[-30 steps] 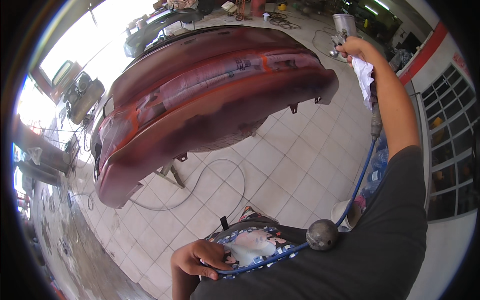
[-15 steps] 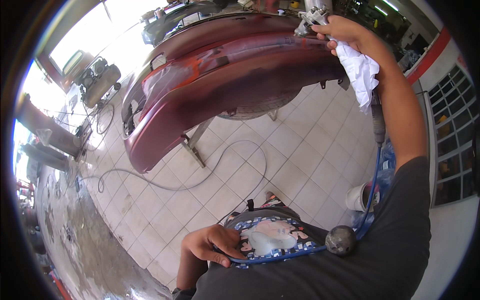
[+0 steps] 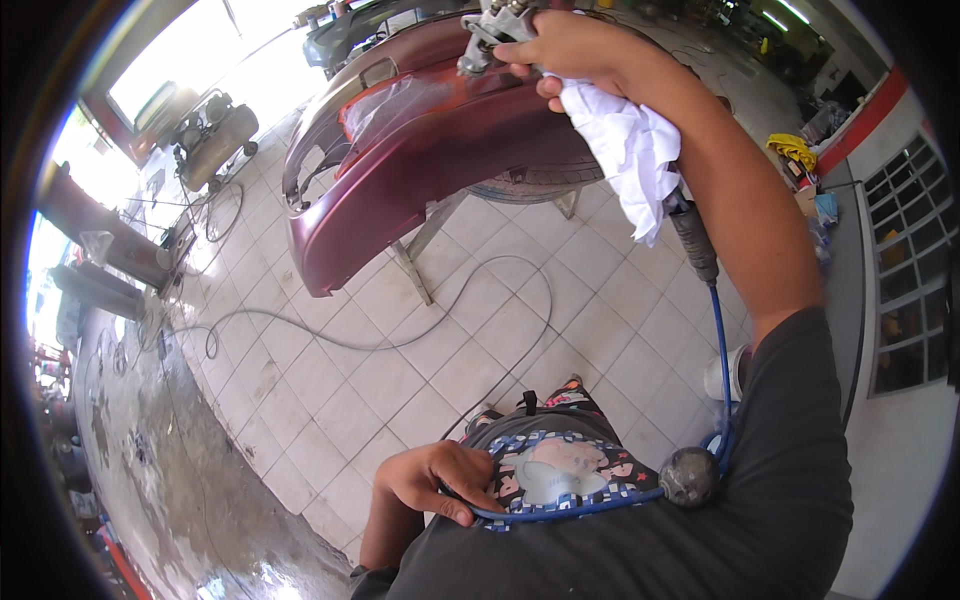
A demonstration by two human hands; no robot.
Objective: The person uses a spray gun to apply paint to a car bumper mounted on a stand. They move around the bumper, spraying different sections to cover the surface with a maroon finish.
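Note:
My right hand (image 3: 575,50) is raised at the top of the view, gripping a metal spray gun (image 3: 490,25) together with a white cloth (image 3: 625,145) that hangs below the fist. The gun's nozzle sits just above a dark red car bumper (image 3: 420,170) resting on a metal stand (image 3: 425,255). A blue air hose (image 3: 720,345) drops from the gun's handle, loops past a round grey fitting (image 3: 688,477) and runs across my waist. My left hand (image 3: 435,480) holds that hose against my patterned shorts (image 3: 560,470).
White floor tiles (image 3: 400,380) surround the stand, with a thin grey hose (image 3: 380,340) snaking across them. An air compressor (image 3: 215,135) stands at the upper left. A wet concrete strip (image 3: 150,460) lies to the left. A wall with barred windows (image 3: 905,290) is on the right.
The view has swung so the bumper sits further up and left. My right hand with the spray gun has come over the bumper's right end. My left hand keeps holding the hose.

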